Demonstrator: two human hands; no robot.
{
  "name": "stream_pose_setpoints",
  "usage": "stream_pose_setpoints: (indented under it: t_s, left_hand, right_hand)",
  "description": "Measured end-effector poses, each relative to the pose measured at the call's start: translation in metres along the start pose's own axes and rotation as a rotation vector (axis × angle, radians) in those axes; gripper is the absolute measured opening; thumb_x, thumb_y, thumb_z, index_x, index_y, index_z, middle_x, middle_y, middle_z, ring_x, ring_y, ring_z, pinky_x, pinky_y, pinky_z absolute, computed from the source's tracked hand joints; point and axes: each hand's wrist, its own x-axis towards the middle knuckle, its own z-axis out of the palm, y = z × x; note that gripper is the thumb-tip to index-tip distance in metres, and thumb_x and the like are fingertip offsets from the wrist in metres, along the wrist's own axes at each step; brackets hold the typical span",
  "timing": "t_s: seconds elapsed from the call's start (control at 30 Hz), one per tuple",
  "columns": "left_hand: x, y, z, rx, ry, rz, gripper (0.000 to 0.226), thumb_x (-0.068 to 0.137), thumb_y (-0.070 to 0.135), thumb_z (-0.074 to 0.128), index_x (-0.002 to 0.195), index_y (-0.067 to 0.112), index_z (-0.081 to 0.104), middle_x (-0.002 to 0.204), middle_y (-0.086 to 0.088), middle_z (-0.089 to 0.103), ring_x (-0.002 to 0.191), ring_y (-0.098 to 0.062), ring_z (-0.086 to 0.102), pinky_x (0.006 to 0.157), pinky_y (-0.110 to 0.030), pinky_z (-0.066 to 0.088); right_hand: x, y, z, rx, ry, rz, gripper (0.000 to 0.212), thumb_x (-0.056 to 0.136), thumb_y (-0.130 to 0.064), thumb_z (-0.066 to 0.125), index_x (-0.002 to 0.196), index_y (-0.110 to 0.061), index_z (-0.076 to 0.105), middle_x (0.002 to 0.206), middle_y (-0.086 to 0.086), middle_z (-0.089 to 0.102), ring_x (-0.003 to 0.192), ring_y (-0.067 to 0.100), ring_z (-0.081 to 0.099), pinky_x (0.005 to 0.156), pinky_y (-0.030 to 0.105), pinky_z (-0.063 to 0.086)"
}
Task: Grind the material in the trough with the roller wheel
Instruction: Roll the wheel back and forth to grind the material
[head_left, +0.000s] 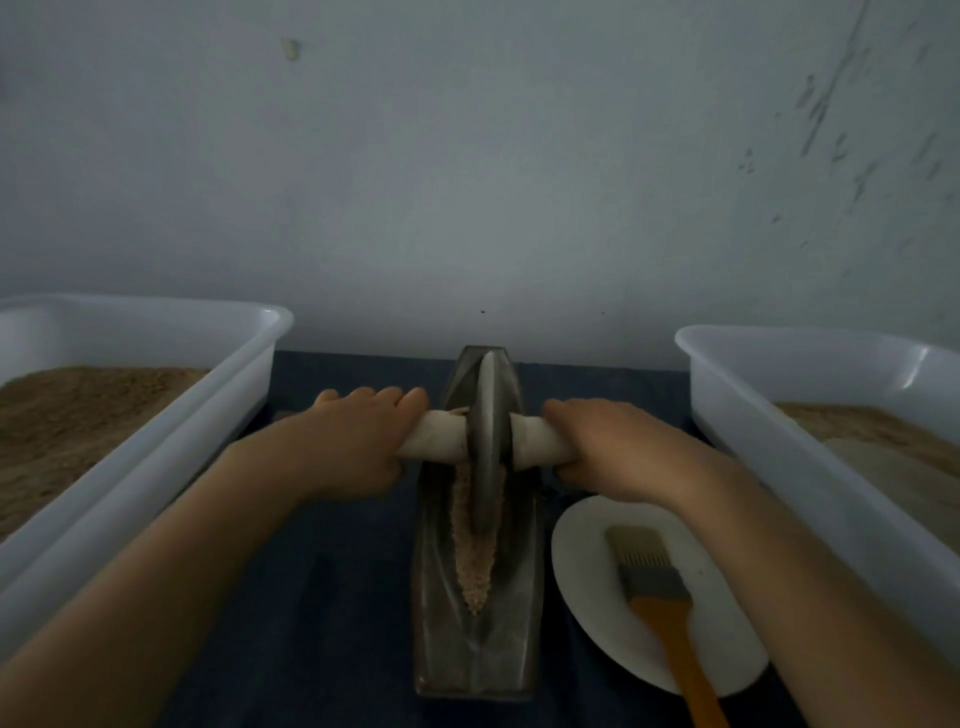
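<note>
The metal trough (475, 613) is seen lying lengthwise on the dark-covered worktop (322, 597), its far end pointed at the wall. The roller wheel (487, 441) is stood upright in the trough's far half, its edge set down in the groove. A pale axle handle (434, 434) is run through the wheel and is gripped on both sides: the left hand (358, 441) is wrapped round the stub left of the wheel, the right hand (608, 447) round the stub on the right, each grip closed on the handle with fingers curled over the top. Pale, coarse ground material (470, 561) is seen heaped in the groove from beside the wheel towards the trough's near end.

Right of the trough, a white plate (587, 587) is placed close beside it, and a brush (657, 597) with an orange handle is laid on it. Well left of the trough a white plastic bin (156, 415) of brown granular matter is set; another white bin (779, 405) is set to the right, beyond the plate.
</note>
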Motion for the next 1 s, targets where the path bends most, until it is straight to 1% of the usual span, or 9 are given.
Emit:
stream_pose_setpoints:
  t_s: [0.1,0.13,0.23,0.37,0.47,0.6,0.77,0.87,1.0]
  left_hand:
    - [-0.018,0.006,-0.019,-0.072,-0.207,0.067,0.033,0.092,0.038,0.049,0.118,0.025,0.032,0.115,0.004,0.047,0.104,-0.014,0.05,0.094,-0.035,0.041]
    - [-0.023,0.007,-0.024,-0.093,-0.248,0.089,0.031,0.093,0.038,0.048,0.116,0.025,0.033,0.112,0.005,0.049,0.101,-0.013,0.051,0.092,-0.032,0.042]
    - [-0.032,0.008,-0.031,-0.129,-0.294,0.14,0.024,0.093,0.037,0.048,0.109,0.024,0.035,0.104,0.005,0.049,0.094,-0.009,0.052,0.083,-0.023,0.04]
    - [-0.024,0.007,-0.026,-0.151,-0.26,0.129,0.021,0.094,0.037,0.048,0.102,0.026,0.032,0.099,0.007,0.046,0.091,-0.009,0.05,0.08,-0.023,0.04]
    - [-0.011,0.004,-0.013,-0.05,-0.124,0.092,0.021,0.094,0.04,0.045,0.099,0.03,0.027,0.102,0.008,0.042,0.091,-0.01,0.044,0.08,-0.03,0.035]
    - [0.01,-0.001,0.012,0.134,0.185,0.012,0.033,0.095,0.041,0.041,0.12,0.023,0.03,0.119,0.003,0.042,0.107,-0.018,0.046,0.086,-0.036,0.035]
    - [0.029,-0.009,0.034,0.093,0.383,-0.041,0.037,0.091,0.039,0.049,0.123,0.025,0.036,0.117,0.003,0.044,0.105,-0.018,0.046,0.084,-0.035,0.034]
    - [0.031,-0.007,0.037,0.084,0.425,-0.052,0.04,0.088,0.035,0.054,0.124,0.025,0.039,0.115,0.003,0.045,0.104,-0.019,0.045,0.085,-0.036,0.032]
    - [0.026,-0.009,0.032,0.047,0.333,-0.039,0.046,0.087,0.028,0.056,0.127,0.026,0.031,0.121,0.004,0.041,0.109,-0.017,0.042,0.091,-0.036,0.033]
  right_hand:
    - [-0.015,-0.007,-0.014,-0.013,-0.24,-0.029,0.029,0.091,-0.022,0.057,0.116,-0.009,0.052,0.115,0.006,0.058,0.098,0.017,0.055,0.052,0.019,0.03]
    - [-0.019,-0.009,-0.018,-0.005,-0.275,-0.041,0.028,0.09,-0.023,0.057,0.114,-0.01,0.055,0.112,0.006,0.06,0.094,0.016,0.056,0.05,0.017,0.03]
    - [-0.03,-0.01,-0.024,0.085,-0.313,-0.069,0.022,0.088,-0.024,0.06,0.108,-0.013,0.056,0.098,0.002,0.059,0.079,0.009,0.051,0.051,0.013,0.032]
    - [-0.025,-0.009,-0.02,0.062,-0.303,-0.05,0.025,0.09,-0.022,0.058,0.112,-0.01,0.056,0.108,0.007,0.061,0.091,0.017,0.057,0.053,0.015,0.032]
    - [-0.013,-0.003,-0.012,0.105,-0.217,-0.023,0.025,0.089,-0.022,0.059,0.11,-0.011,0.052,0.108,0.007,0.059,0.093,0.02,0.056,0.061,0.023,0.037]
    - [0.006,0.009,0.011,0.072,0.025,0.015,0.019,0.087,-0.022,0.057,0.094,-0.02,0.039,0.103,0.003,0.056,0.089,0.02,0.054,0.062,0.03,0.032]
    - [0.026,0.017,0.036,-0.129,0.354,0.013,0.025,0.087,-0.022,0.056,0.109,-0.018,0.047,0.106,0.001,0.055,0.096,0.021,0.05,0.067,0.031,0.02]
    - [0.03,0.017,0.041,-0.139,0.414,0.024,0.027,0.086,-0.023,0.058,0.11,-0.017,0.047,0.106,0.002,0.055,0.096,0.022,0.049,0.068,0.032,0.02]
    - [0.025,0.014,0.036,-0.144,0.358,0.027,0.025,0.088,-0.022,0.054,0.112,-0.017,0.046,0.109,0.001,0.054,0.098,0.021,0.049,0.07,0.031,0.023]
